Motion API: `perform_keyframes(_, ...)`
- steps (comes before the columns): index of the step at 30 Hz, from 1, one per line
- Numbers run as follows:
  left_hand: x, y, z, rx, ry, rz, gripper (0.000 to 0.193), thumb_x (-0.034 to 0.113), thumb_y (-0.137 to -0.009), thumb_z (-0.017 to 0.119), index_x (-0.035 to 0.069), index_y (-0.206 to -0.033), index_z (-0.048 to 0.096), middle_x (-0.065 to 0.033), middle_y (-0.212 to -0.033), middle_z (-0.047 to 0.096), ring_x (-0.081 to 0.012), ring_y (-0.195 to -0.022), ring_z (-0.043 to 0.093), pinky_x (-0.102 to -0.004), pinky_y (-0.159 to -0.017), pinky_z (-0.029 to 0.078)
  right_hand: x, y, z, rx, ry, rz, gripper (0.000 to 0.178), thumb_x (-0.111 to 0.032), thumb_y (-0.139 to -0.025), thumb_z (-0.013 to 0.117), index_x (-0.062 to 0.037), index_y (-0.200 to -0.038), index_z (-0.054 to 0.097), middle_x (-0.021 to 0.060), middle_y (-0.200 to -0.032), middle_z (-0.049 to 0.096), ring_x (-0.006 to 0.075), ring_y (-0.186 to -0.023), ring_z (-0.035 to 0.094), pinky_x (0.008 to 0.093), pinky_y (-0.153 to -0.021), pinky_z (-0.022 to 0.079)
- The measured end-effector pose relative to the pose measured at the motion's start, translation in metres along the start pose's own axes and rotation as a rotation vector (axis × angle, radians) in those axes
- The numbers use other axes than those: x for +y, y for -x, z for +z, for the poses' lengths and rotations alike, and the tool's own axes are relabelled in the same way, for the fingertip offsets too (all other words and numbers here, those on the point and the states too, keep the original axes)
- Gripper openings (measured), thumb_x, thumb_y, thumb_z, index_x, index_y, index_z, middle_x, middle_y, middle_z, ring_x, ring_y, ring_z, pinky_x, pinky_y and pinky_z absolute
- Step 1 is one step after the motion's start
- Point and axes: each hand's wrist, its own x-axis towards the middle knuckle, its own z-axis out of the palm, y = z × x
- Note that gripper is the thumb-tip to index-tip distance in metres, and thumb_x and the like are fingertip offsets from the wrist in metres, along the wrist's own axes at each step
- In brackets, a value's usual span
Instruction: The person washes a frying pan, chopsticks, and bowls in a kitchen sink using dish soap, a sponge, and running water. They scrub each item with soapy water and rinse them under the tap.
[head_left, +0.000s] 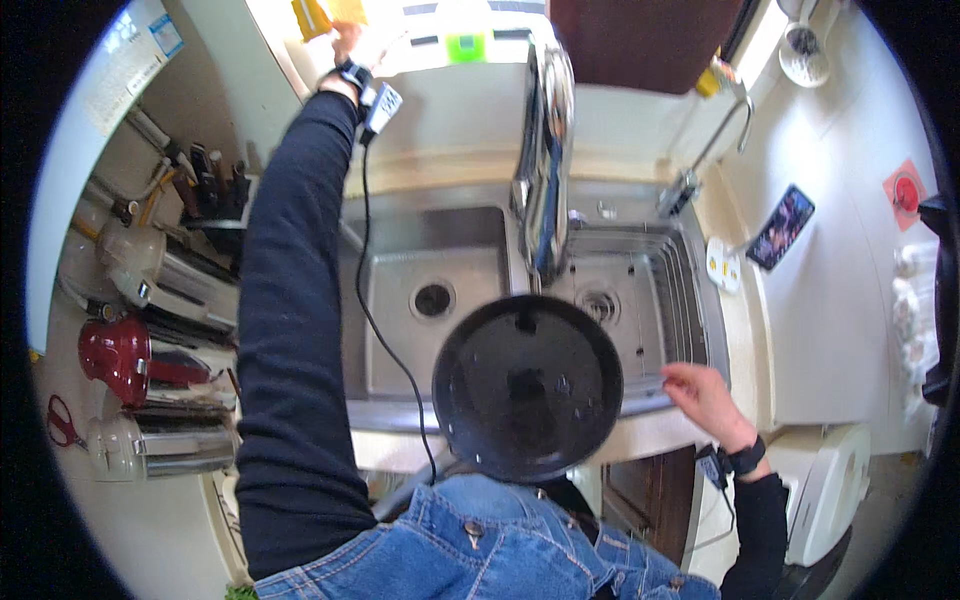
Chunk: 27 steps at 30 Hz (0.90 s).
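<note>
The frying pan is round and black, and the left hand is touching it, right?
Not quite: the left hand isn't touching the frying pan. The head view shows that hand reaching far past the sink, up by a yellow object. The pan is round and black.

Place: a kitchen
Washing spot: a steel sink (388, 411) with two basins (395, 345)
Water: a slim curved tap (684, 190) at the sink's right back corner
Cookware: a dark frying pan (528, 400)
Utensils: knives (206, 184) at left, a strainer (803, 57) at upper right
</note>
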Motion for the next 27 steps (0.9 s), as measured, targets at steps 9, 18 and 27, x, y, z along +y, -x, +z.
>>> perform_keyframes(9, 0.029, 0.102, -0.12, -0.413, 0.476, -0.082, 0.068, 0.053, -0.074, 0.077, 0.004, -0.12, 0.063, -0.0189, -0.116, 0.061, -0.0233, -0.084, 0.065, -0.033, -0.061, 0.056, 0.031, 0.005, 0.007, 0.002, -0.198, -0.011, 0.026, -0.011, -0.087, 0.067, 0.0018, -0.11, 0.066, 0.0131, -0.091, 0.071, 0.0179, -0.08, 0.067, 0.0296, -0.074, 0.054)
perform_keyframes(18, 0.057, 0.267, -0.347, -0.581, 0.281, -0.104, 0.07, 0.058, -0.078, 0.072, -0.003, -0.112, 0.065, -0.0159, -0.103, 0.067, -0.0207, -0.087, 0.066, -0.0332, -0.078, 0.055, 0.069, -0.025, 0.024, -0.164, -0.265, -0.157, 0.026, -0.01, -0.091, 0.065, 0.0034, -0.113, 0.065, 0.0079, -0.097, 0.069, 0.0133, -0.083, 0.065, 0.0264, -0.075, 0.053)
perform_keyframes(27, 0.03, 0.479, -0.524, -0.381, 0.172, -0.343, 0.055, 0.049, -0.084, 0.071, -0.003, -0.101, 0.068, -0.0157, -0.09, 0.07, -0.0203, -0.081, 0.069, -0.0278, -0.07, 0.057, 0.093, -0.061, 0.028, -0.181, -0.436, -0.021, 0.03, -0.019, -0.095, 0.064, -0.0001, -0.118, 0.064, 0.0064, -0.094, 0.069, 0.0108, -0.078, 0.063, 0.0213, -0.069, 0.05)
